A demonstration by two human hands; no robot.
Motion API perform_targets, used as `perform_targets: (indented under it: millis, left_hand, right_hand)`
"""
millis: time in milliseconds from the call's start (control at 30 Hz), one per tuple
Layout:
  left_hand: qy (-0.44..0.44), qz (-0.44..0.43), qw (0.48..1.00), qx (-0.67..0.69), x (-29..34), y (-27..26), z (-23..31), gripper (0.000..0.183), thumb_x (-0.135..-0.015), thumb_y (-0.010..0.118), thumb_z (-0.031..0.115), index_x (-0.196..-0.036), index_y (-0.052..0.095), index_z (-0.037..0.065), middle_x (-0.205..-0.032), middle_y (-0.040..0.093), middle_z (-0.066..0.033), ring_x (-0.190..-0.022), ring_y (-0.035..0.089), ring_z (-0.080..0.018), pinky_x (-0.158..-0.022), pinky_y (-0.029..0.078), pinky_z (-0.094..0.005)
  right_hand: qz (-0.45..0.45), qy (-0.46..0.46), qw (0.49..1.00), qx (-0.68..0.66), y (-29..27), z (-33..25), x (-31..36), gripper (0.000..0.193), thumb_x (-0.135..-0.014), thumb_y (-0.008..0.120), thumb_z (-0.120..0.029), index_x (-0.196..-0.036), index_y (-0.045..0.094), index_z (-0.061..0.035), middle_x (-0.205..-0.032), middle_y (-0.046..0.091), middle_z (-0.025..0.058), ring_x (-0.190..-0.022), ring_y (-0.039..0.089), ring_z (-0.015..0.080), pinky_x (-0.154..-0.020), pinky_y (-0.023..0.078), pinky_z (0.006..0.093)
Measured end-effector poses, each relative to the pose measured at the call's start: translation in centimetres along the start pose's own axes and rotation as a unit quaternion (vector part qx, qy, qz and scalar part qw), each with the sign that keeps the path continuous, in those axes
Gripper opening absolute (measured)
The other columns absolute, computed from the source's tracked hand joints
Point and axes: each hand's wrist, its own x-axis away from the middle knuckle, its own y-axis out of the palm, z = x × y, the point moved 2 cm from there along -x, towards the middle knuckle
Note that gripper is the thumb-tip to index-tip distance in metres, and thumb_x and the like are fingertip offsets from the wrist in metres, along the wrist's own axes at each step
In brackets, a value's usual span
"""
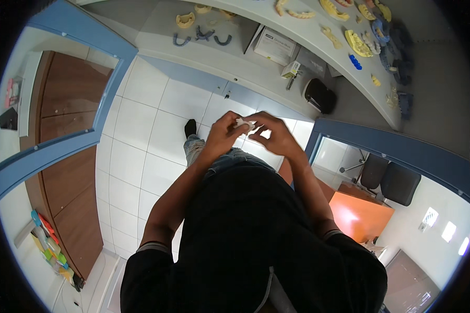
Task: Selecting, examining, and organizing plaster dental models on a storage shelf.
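In front of my body, over the tiled floor, both hands are raised and meet at a small whitish piece, too small and covered to name. My left hand pinches it between thumb and fingertips from the left. From the other side, my right hand touches it with curled fingertips, the thumb bent below. Fingers hide part of the piece.
Ahead, a grey shelf unit holds dental models, among them a yellow cast and a blue piece. Lower down are a white box and a black case. Blue-framed glass panels flank me; an orange table is at right.
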Motion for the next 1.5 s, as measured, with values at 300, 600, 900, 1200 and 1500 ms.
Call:
perform_targets:
  millis: [300,600,900,1200,1500]
  left_hand:
    - [-0.106,-0.093,0.989,0.045,-0.3,2.1,2.0,0.043,-0.103,0.070,0.017,-0.136,0.045,0.004,-0.103,0.073,-0.0124,-0.088,0.068,-0.0140,-0.077,0.055,-0.0262]
    - [-0.210,0.066,0.970,0.102,5.2,-5.5,-11.8,0.037,-0.110,0.058,0.036,-0.126,0.057,0.004,-0.111,0.072,-0.0139,-0.091,0.069,-0.0187,-0.079,0.057,-0.0335]
    - [-0.313,0.232,0.917,0.091,16.4,-14.9,-24.2,0.040,-0.107,0.060,0.038,-0.119,0.060,0.000,-0.100,0.071,-0.0138,-0.080,0.068,-0.0187,-0.067,0.056,-0.0329]
    - [-0.345,0.189,0.919,-0.002,17.0,-14.5,-24.4,0.036,-0.106,0.059,0.035,-0.118,0.063,0.001,-0.096,0.072,-0.0108,-0.080,0.068,-0.0174,-0.067,0.056,-0.0327]
    - [-0.189,0.091,0.922,-0.325,15.0,-13.6,-26.9,0.045,-0.104,0.058,0.041,-0.115,0.072,-0.001,-0.108,0.075,-0.0186,-0.100,0.072,-0.0343,-0.091,0.055,-0.0432]
  right_hand:
    - [0.058,0.039,0.993,0.091,-0.2,1.8,2.0,0.030,-0.083,0.081,-0.004,-0.112,0.071,-0.0055,-0.098,0.070,0.0145,-0.085,0.073,0.0313,-0.073,0.060,0.0379]
    - [0.244,0.242,0.906,-0.246,-2.6,13.2,5.3,0.018,-0.086,0.058,0.002,-0.100,0.068,-0.0016,-0.092,0.067,0.0110,-0.080,0.065,0.0195,-0.072,0.054,0.0315]
    - [0.516,0.382,0.528,-0.555,-9.9,24.7,3.0,0.056,-0.083,0.074,-0.071,-0.104,0.058,-0.0216,-0.085,0.054,0.0038,-0.070,0.053,0.0211,-0.061,0.041,0.0383]
    - [0.546,0.419,0.507,-0.519,-13.2,26.6,1.3,0.083,-0.091,0.068,-0.070,-0.157,0.045,-0.0250,-0.164,0.041,0.0010,-0.141,0.046,0.0244,-0.115,0.034,0.0444]
    - [0.578,0.273,0.725,-0.255,-13.3,30.4,2.0,0.063,-0.099,0.073,-0.043,-0.150,0.055,-0.0117,-0.156,0.051,0.0031,-0.137,0.050,0.0178,-0.111,0.041,0.0322]
